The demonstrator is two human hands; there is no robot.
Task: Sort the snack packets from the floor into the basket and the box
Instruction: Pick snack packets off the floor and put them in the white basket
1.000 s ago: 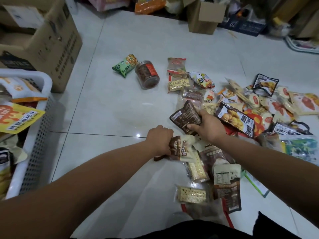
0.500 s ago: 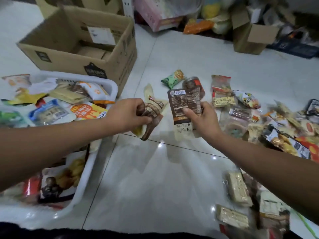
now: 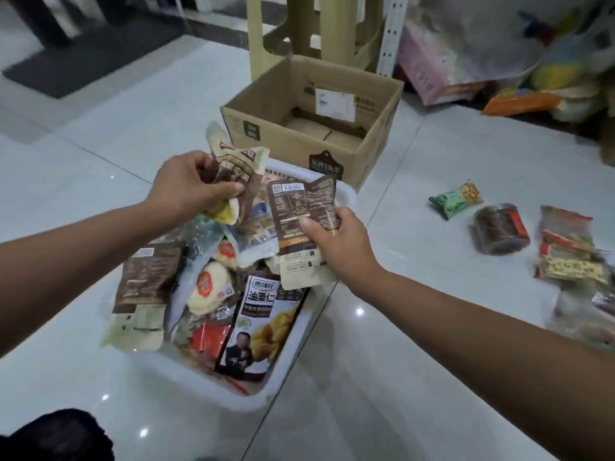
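A second ago both hands were down in the heap of snacks on the floor [image 3: 382,361], each closing on a brown packet. Now they have swung across, and both packets hang over the white basket [image 3: 263,399], which is already piled high. So the pick-up is done and I'd say the drop is all that is left for this pair. The cardboard box [image 3: 299,151] just behind the basket shows only its bottom flaps, no snacks that I can see. The left hand [image 3: 186,191] is raised over the far end of the basket, knuckles up, its fingers bunched tight round a crumpled brown-and-cream packet [image 3: 233,168] that sticks up out of the fist. The right hand [image 3: 339,244] reaches in over the basket's right rim, pinching a flat brown packet [image 3: 303,224] with the thumb on the printed back and the fingers behind, the packet held nearly upright. Neither packet has been let go yet. Plenty still lies on the tiles to the right: a green packet [image 3: 456,201], a clear jar on its side [image 3: 502,232] and more wrappers beyond.
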